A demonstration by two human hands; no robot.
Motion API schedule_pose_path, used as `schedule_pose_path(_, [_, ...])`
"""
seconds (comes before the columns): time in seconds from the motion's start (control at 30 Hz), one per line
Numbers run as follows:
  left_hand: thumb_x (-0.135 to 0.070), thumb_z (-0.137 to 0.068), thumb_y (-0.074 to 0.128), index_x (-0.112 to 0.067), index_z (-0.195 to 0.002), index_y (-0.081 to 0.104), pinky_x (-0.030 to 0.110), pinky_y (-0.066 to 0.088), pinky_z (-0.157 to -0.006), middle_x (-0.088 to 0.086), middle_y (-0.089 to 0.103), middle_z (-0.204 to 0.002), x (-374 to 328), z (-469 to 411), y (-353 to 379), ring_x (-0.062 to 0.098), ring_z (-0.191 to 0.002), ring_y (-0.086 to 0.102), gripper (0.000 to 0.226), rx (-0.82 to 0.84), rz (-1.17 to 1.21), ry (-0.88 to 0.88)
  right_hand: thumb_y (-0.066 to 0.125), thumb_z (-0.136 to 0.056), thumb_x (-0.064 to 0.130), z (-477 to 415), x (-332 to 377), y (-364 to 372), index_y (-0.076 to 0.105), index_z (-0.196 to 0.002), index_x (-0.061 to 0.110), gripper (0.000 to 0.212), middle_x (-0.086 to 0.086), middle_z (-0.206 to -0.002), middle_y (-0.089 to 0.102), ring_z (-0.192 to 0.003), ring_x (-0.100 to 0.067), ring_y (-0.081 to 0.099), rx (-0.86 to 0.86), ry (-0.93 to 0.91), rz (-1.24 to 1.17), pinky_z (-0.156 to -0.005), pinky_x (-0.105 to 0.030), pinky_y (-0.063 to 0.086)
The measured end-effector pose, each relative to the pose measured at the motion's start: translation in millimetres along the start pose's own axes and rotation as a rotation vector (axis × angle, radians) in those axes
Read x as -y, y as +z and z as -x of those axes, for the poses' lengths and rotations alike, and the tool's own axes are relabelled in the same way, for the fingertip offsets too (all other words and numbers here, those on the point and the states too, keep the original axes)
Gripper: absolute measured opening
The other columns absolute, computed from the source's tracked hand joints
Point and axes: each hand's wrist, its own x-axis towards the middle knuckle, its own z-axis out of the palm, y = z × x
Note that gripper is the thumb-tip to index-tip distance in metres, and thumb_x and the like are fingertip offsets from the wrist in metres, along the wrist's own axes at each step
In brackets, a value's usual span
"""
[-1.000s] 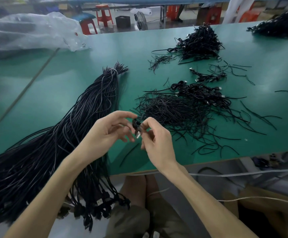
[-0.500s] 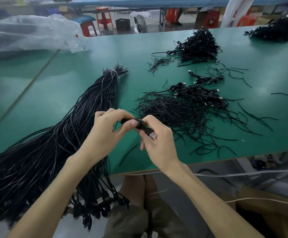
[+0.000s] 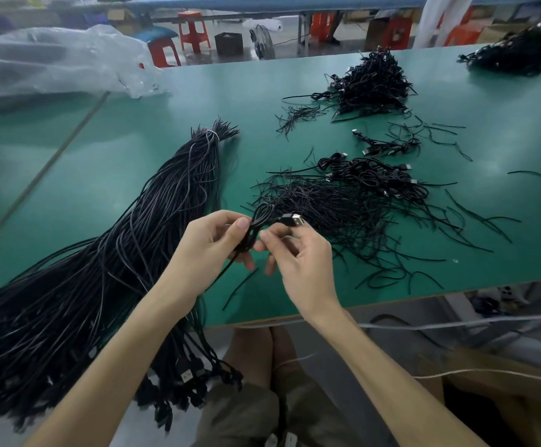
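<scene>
Two hands: our left hand and right hand meet just right of the long cable bundle, over the near part of the green table.
Left grip: thumb and fingers are curled round a coiled USB cable, pinching its waist.
Right grip: thumb and forefinger pinch the same coil from the other side, and the other fingers are loosely curled.
Cable's place: it is in the air between both hands, just right of the bundle's middle. Its USB plug pokes out above our right forefinger.
Step in hand: we judge that we are binding the coil at its waist. Whether a tie is already round it is too small to tell.
Next move: probably a twist to close the binding, with the left pinch kept firm so that the loops do not spring open.
Right of the bundle: a loose heap of thin black ties touches a cluster of coiled cables.
Beyond the bundle's tied end, to the right: a pile of finished coils.
Left of the bundle's far end: a clear plastic bag.
</scene>
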Motion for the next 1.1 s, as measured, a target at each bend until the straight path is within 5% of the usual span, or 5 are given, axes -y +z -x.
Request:
schedule_pose_path(0.37, [-0.008,-0.109,0.041,0.006,-0.124,0.057,0.034,0.06,-0.084,0.02,0.076,-0.093,-7,17,-3,0.039,-0.082,0.075,0.026,0.134,0.126,-0.056,0.064,-0.1,0.011,-2,-8,-3,0.063,-0.085,0.006,0.016,0.007,-0.073,0.068,-0.058,-0.013,0.065,-0.007,0.052,-0.016,-0.054,-0.023,0.051])
schedule_pose_path(0.6, [-0.02,-0.089,0.07,-0.01,-0.108,0.064,0.035,0.056,-0.073,0.024,0.06,-0.099,-4,13,-5,0.02,-0.084,0.058,0.022,0.047,-0.104,0.043,0.063,-0.101,0.01,-1,-5,-5,0.061,-0.086,0.006,0.016,-0.004,-0.075,0.067,-0.049,-0.021,0.063,0.058,0.024,0.07,-0.053,-0.045,0.053])
schedule_pose_path(0.8, [-0.023,-0.088,0.074,-0.025,-0.153,0.041,0.034,0.043,-0.112,-0.006,0.04,-0.152,-2,6,-9,0.006,-0.142,0.039,0.073,0.039,-0.353,0.244,0.064,-0.101,0.011,-1,-2,-7,0.061,-0.086,0.008,0.015,-0.003,-0.072,0.067,-0.05,-0.025,0.063,0.12,0.033,0.055,-0.054,-0.053,0.052])
schedule_pose_path(0.87, [-0.027,-0.093,0.067,-0.025,-0.15,0.049,0.04,0.028,-0.123,-0.013,0.044,-0.155,-1,3,-12,0.006,-0.149,0.032,0.06,0.109,-0.502,0.35,0.065,-0.101,0.015,0,-2,-8,0.061,-0.086,0.009,0.016,-0.01,-0.068,0.064,-0.051,-0.03,0.062,0.136,0.029,0.043,-0.053,-0.055,0.05])
schedule_pose_path(1.1, [-0.049,-0.098,0.057,-0.025,-0.093,0.069,0.022,0.051,-0.067,-0.011,0.07,-0.074,1,6,-4,0.005,-0.072,0.066,0.027,-0.031,-0.441,0.202,0.067,-0.1,0.021,1,2,-4,0.062,-0.084,0.01,0.021,-0.002,-0.067,0.064,-0.05,-0.022,0.062,0.113,-0.016,0.083,-0.051,-0.031,0.049])
